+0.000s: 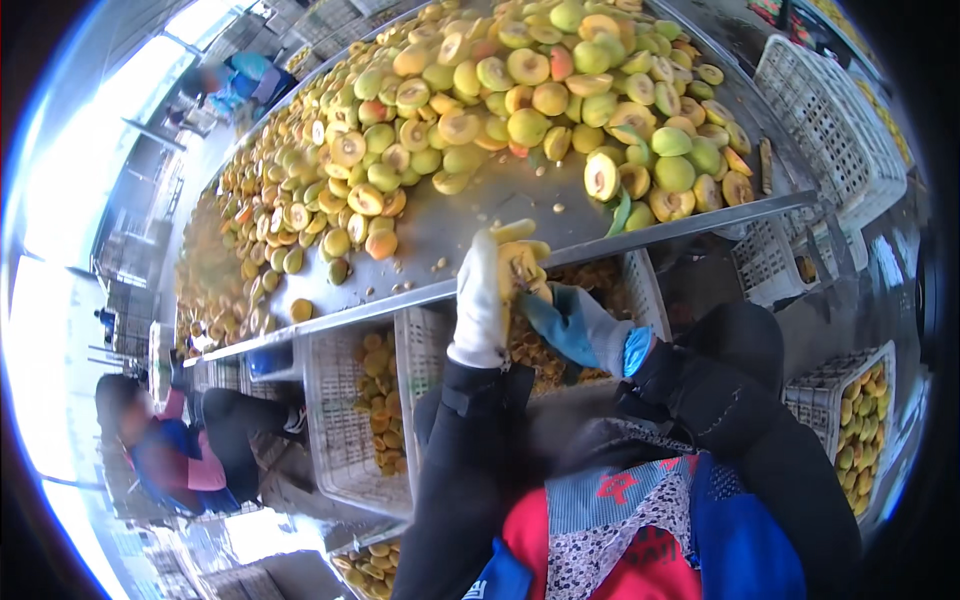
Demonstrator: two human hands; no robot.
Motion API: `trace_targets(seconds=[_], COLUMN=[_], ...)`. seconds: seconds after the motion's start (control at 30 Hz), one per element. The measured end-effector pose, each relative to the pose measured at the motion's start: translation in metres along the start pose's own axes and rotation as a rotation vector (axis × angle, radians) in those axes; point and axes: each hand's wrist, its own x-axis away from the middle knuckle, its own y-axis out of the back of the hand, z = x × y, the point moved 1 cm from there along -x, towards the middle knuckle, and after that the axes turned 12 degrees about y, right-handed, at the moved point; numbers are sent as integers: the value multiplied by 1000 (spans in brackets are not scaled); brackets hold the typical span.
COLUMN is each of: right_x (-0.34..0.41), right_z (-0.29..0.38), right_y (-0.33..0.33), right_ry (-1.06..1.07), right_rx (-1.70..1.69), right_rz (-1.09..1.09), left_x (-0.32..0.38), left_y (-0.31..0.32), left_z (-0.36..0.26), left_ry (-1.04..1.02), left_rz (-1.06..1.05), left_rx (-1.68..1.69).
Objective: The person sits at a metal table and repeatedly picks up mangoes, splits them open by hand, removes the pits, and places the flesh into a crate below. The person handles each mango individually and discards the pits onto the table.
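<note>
My left hand (481, 300), in a white glove with yellowed fingers, holds a cut yellow peach (521, 268) just off the front edge of the metal table (495, 202). Its brownish hollow faces my other hand. Against the fruit's lower side are the curled fingers of my right hand (581, 322), in a blue and grey glove. A small dark spot shows at the hollow; whether that hand grips a tool is hidden. Below both hands is a crate of brown peach scraps (551, 349). A heap of whole and halved peaches (457, 112) covers much of the tabletop.
White plastic crates stand around me: one with peach halves (379, 405) left of my legs, a full one (862, 435) at right, and a tilted one (829, 127) by the table's right end. A co-worker (172, 450) sits at left; another person (240, 82) is farther off.
</note>
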Motion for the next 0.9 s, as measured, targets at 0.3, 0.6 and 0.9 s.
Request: trace_targets(seconds=[0.3,0.6,0.9], right_x=[14,12,9], right_z=[35,36,46], right_y=[-5,7,2], right_ry=[-452,-384,-557], right_rx=[-577,-309,-543], right_rz=[176,72,219], left_x=[-2,-12,-14], left_y=[-9,-16,-3], left_z=[6,4,-1], left_ry=[-275,-174,-78], left_rz=[-55,6,35], left_rx=[-93,-88,14])
